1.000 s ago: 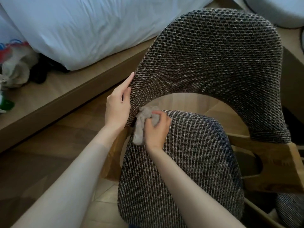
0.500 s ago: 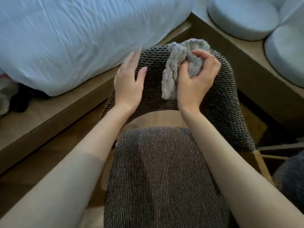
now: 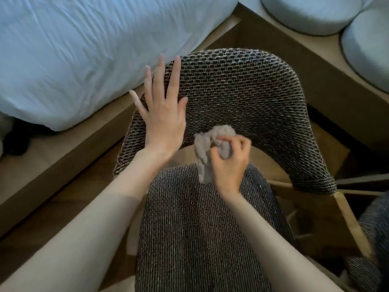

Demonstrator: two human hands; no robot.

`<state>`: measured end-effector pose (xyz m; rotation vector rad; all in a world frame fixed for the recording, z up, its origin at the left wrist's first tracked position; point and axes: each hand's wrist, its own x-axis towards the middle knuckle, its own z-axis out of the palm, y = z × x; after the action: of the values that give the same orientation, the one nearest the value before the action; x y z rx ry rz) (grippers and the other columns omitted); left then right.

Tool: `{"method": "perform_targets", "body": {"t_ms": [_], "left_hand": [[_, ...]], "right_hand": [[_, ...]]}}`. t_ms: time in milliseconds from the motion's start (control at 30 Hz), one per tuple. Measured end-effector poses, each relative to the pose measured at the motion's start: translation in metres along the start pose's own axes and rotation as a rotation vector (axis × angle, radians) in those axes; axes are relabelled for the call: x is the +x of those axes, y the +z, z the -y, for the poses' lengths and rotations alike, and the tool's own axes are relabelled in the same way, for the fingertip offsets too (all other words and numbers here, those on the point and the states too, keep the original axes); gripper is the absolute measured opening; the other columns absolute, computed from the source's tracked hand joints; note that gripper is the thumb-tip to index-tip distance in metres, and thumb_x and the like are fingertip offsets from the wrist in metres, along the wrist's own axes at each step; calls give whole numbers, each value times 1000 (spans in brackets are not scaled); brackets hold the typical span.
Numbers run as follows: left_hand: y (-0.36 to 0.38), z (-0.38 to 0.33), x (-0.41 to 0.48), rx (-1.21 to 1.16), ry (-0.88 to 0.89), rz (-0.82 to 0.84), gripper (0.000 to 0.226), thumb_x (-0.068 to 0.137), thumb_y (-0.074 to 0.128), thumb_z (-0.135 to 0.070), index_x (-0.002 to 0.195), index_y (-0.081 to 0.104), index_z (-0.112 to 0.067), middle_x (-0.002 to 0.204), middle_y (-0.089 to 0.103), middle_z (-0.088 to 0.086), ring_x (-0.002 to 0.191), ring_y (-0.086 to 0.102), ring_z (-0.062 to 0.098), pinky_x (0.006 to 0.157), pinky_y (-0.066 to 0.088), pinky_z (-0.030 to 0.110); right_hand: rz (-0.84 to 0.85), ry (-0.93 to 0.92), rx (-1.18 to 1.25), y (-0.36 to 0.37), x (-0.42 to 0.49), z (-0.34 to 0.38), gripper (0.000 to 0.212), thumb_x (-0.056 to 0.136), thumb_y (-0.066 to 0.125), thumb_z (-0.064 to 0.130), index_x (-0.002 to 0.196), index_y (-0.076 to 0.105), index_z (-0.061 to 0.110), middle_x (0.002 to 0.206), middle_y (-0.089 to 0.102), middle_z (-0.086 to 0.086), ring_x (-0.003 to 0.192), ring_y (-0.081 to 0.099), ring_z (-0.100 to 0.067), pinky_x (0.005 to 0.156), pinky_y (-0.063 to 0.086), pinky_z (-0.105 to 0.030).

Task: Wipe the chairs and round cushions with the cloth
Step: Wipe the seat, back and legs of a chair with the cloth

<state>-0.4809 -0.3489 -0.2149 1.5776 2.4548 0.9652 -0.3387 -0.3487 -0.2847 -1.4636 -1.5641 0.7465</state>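
Left hand (image 3: 162, 119) is flat with fingers spread, pressing the left side of the chair backrest (image 3: 242, 91). Right hand (image 3: 229, 163) is bunched round the cloth (image 3: 210, 144) at the backrest's lower edge, just above the seat (image 3: 200, 228). Risk: the wadded cloth covers only a narrow strip, and its loose tail could snag the coarse weave or slip into the gap below. Tight room: bed (image 3: 73, 49) close on the left, wooden ledge (image 3: 294, 45) with round cushions (image 3: 305, 13) right behind, so free space looks to be only on the near side.

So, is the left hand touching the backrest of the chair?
Touching. The head view shows the left hand lying flat, fingers spread, on the woven backrest near its left edge, with no gap visible.
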Motion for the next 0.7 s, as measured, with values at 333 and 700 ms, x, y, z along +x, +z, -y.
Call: {"method": "perform_targets", "body": {"t_ms": [333,700], "left_hand": [[15,-25,15,175,229,-18,60,98,39,-20,153,17,-24,160,15,2,148,3,27,110,-8,64],[24,-23,17,288,332,-86,77,91,44,5,154,10,-22,161,11,2,148,4,28,107,-10,65]], "right_hand": [[-242,-466,5,-17,92,55,23,77,71,4,99,65,2,107,45,-18,110,44,-19,101,39,-28],[63,8,-263,10,40,-48,21,75,74,8,94,67,8,120,47,-10,107,50,-23,91,50,-45]]}}
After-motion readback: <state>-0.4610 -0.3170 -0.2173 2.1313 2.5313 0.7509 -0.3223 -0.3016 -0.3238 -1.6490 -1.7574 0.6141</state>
